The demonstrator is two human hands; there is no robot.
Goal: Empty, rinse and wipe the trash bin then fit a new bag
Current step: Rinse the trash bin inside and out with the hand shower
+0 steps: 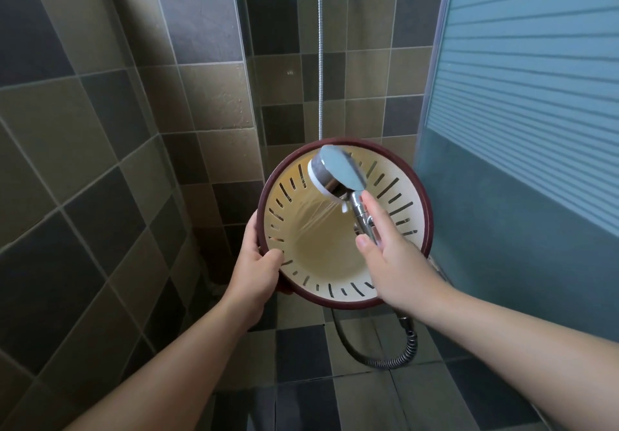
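A round trash bin (pixel 395 182) with a cream slotted inside and a dark red rim is held off the floor, its opening tilted toward me. My left hand (pixel 258 263) grips the rim on the left side, thumb inside. My right hand (pixel 392 253) holds the chrome handle of a shower head (pixel 338 172) over the bin's opening. Water sprays from the shower head down into the bin. The inside of the bin looks wet and holds no trash.
The metal shower hose (pixel 382 357) loops below the bin over the tiled floor (pixel 301 347). A chrome riser pipe (pixel 320 62) runs up the tiled back wall. Tiled wall stands close on the left; a frosted glass shower panel (pixel 522 95) stands on the right.
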